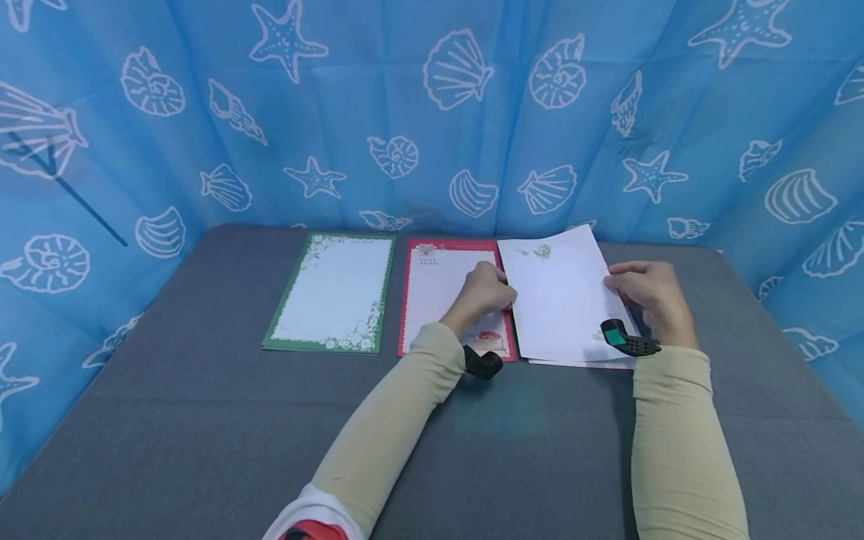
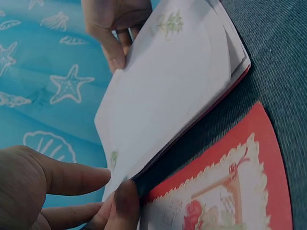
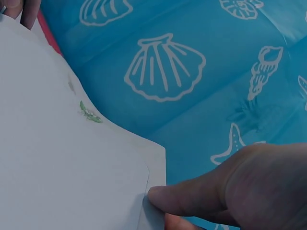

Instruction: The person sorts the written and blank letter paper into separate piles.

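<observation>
A white sheet of letter paper (image 1: 560, 300) with small green leaf prints lies at the right of the row, its right side lifted and bent. My right hand (image 1: 651, 294) pinches that right edge, the thumb (image 3: 177, 194) on top of the sheet. At the opposite edge, my left hand (image 1: 482, 292) pinches the paper between thumb (image 2: 79, 178) and fingers. More sheets show beneath it, with a red edge in the left wrist view. Under my left wrist lies red-bordered letter paper (image 1: 432, 289), partly hidden by the hand and sleeve.
Green-bordered letter paper (image 1: 337, 292) with white flowers lies at the left of the row. All of it rests on a dark grey cloth-covered table (image 1: 223, 420). A blue curtain (image 1: 418, 112) with shell and starfish prints hangs behind the table and at its sides.
</observation>
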Demonstrator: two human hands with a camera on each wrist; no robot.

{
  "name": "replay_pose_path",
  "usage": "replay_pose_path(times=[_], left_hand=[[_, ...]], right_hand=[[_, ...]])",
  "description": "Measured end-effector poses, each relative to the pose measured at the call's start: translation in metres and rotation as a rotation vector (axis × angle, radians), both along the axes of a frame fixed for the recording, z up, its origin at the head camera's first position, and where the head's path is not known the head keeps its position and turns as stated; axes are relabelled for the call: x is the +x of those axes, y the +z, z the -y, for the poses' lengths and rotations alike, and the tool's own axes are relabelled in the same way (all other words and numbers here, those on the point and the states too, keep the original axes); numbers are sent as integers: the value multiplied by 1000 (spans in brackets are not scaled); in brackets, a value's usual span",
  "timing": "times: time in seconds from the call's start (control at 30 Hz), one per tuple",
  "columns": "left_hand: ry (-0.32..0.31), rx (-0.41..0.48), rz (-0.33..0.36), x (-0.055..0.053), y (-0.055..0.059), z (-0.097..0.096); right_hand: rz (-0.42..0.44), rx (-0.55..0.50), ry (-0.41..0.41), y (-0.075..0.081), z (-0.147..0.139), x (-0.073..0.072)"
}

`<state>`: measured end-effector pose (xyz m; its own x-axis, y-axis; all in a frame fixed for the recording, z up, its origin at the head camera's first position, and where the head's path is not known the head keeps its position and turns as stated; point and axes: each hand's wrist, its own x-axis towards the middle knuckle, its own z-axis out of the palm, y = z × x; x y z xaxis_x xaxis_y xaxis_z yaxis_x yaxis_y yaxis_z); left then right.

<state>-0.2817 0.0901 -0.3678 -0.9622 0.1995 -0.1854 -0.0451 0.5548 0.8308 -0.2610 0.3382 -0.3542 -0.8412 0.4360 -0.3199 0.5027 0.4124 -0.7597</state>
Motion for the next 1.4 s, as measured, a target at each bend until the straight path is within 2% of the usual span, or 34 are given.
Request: replay_pose_path(times=[0.13,0.4,0.47,0.57,0.67,0.73,0.8,1.0,1.17,1.27,1.4], left_hand=[[-28,4,18,-1,0,-2],[-35,5,19,3,0,-6],[-49,4,-3,5,1,-6],[-58,-8,-48,8,2,-7],[-49,-6,-65,11,3,-7],[-48,-4,-57,14,4,-8],[-50,-1,-50,15,5,-8],[-54,-6,-49,19,5,-10],[-49,-28,-47,19,6,-11],[-51,-35,-52,20,6,-11],[-60,-18,-68,21,8,-8]], right_hand=[[7,-5,-11,4,3,4],[47,31,-27,2,-1,5],[76,58,-25,-3,-6,2],[132,110,-20,-20,-21,-10],[175,153,-4,-39,-38,-23],[196,161,-2,-41,-40,-25],[203,158,-6,-35,-34,-21],[204,133,-16,1,-1,3],[206,125,-5,8,3,8],[205,129,-13,0,-4,2],[183,160,-32,-26,-23,-15]])
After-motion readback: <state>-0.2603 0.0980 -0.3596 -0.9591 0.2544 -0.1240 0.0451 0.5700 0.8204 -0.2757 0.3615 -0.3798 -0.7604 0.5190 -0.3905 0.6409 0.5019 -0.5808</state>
